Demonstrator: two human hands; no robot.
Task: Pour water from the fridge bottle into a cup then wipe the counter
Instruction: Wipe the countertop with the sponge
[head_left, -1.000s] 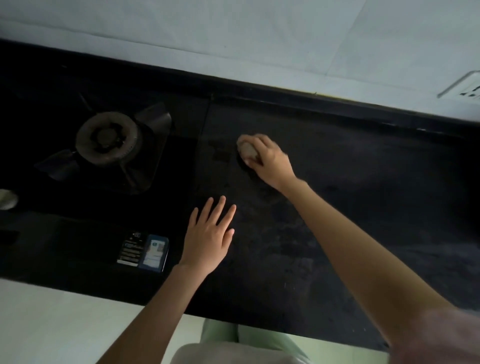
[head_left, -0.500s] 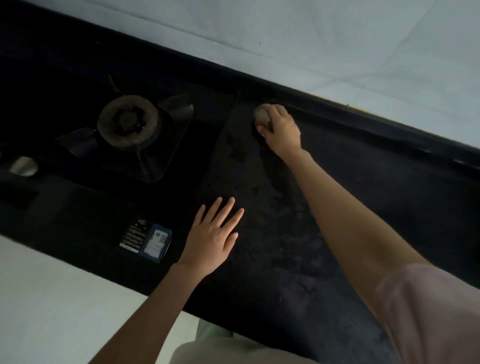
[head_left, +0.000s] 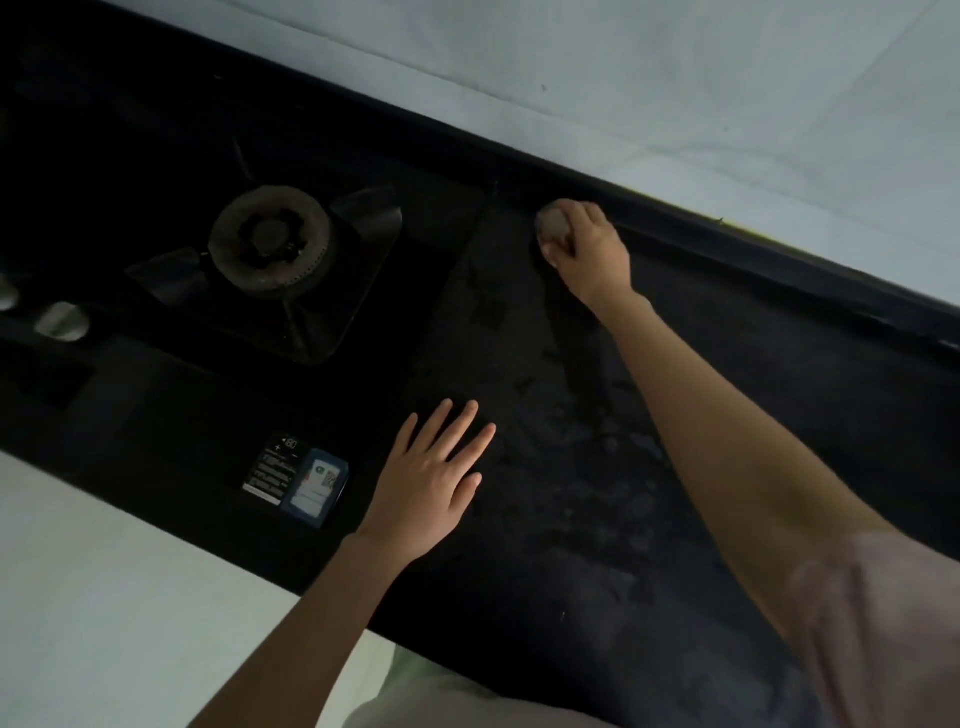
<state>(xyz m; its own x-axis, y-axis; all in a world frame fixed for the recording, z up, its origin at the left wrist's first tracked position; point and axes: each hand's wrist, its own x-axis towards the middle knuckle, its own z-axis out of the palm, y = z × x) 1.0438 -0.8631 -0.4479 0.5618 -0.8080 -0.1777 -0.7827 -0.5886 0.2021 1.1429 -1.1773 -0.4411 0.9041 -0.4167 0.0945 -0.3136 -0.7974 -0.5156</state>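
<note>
**A:** Right hand (head_left: 589, 254) is stretched far out across the dark tabletop (head_left: 779, 395), up against the raised black back edge (head_left: 737, 244) below the pale wall (head_left: 623, 78). What is it holding?

**B:** A small wad of pale cloth (head_left: 553, 226). The fingers (head_left: 571, 213) are curled over it from above, gripping it and pressing it down on the surface. Only the left end of the wad pokes out past the knuckles; the rest is hidden under the hand.

**A:** And the left hand (head_left: 431, 480)?

**B:** Flat on the tabletop, palm down, fingers straight and spread, holding nothing. It sits nearer the front edge, well apart from the right hand, just beside a small label sticker (head_left: 296, 480) on the black hob surface.

**A:** Tabletop itself?

**B:** Patchy. Dull grey smears and blotches (head_left: 587, 467) run between the two hands and on toward the front edge. The light is too dim to say whether they are wet or dry.

**A:** Left of the cloth?

**B:** A round gas burner (head_left: 270, 241) on a black pan support, apart from the cloth hand. Further left, two pale rounded shapes (head_left: 62, 322) at the frame edge, too dim and cut off to identify.

**A:** Any bottle or cup?

**B:** Only the cloth shows. Bottom right, a pinkish sleeve (head_left: 883, 623) on the right arm, and pale clothing (head_left: 415, 696) at the bottom centre.
</note>
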